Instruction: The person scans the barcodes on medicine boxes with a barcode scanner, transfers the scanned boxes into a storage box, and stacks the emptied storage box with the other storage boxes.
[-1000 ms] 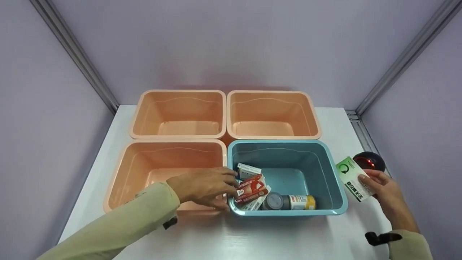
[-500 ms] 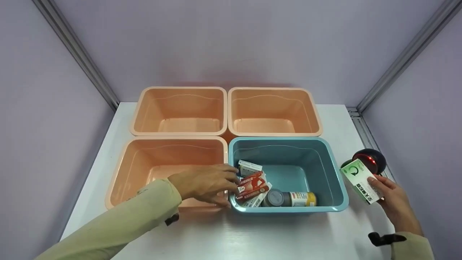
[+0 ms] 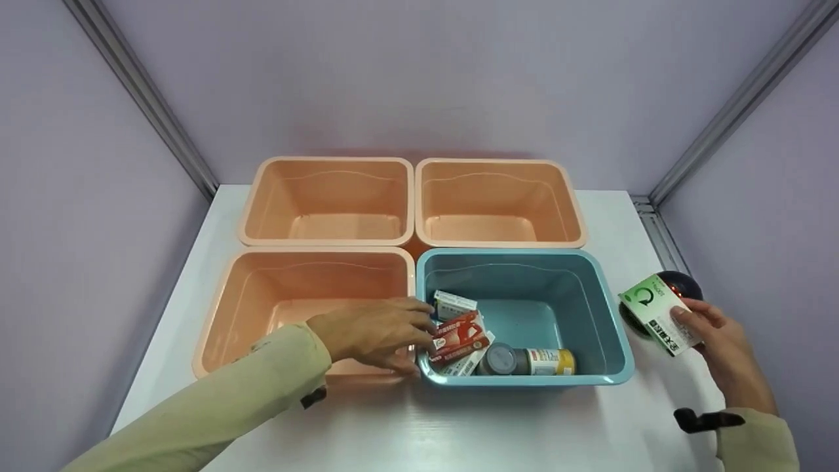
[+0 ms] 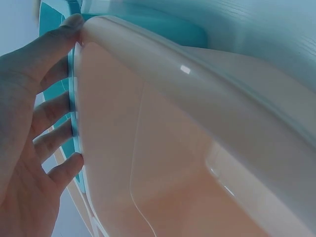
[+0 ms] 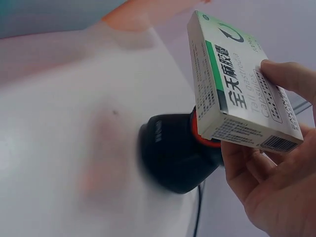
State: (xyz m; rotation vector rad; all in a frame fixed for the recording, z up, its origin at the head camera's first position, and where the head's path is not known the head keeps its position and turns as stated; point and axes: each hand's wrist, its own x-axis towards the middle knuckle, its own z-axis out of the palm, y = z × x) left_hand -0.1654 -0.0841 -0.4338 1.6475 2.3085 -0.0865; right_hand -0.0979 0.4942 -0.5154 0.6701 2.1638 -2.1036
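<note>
My right hand (image 3: 731, 351) pinches a green-and-white medicine box (image 3: 659, 314) between thumb and fingers, right of the blue bin (image 3: 524, 380). The box overlaps a black barcode scanner (image 5: 170, 153) with a red-lit rim, which stands on the table. In the right wrist view the box's lettered face and a barcode on its end show. My left hand (image 3: 377, 331) rests with spread, relaxed fingers at the adjoining rims of the blue bin and the front-left orange bin (image 4: 148, 54). Inside the blue bin lie a red box (image 3: 459, 337), white boxes (image 3: 453, 305) and grey-capped bottles (image 3: 550, 362).
Two more orange bins, the back-left bin (image 3: 326, 241) and back-right bin (image 3: 501, 241), stand edge to edge behind the front pair. Pale panels (image 3: 419, 78) enclose the white table (image 3: 426, 432) at the back and sides. A black cable (image 5: 198, 212) runs from the scanner.
The medicine box has shifted to the right and tilted in my right hand's grip, staying close to the scanner. My left hand keeps its place at the bin rims.
</note>
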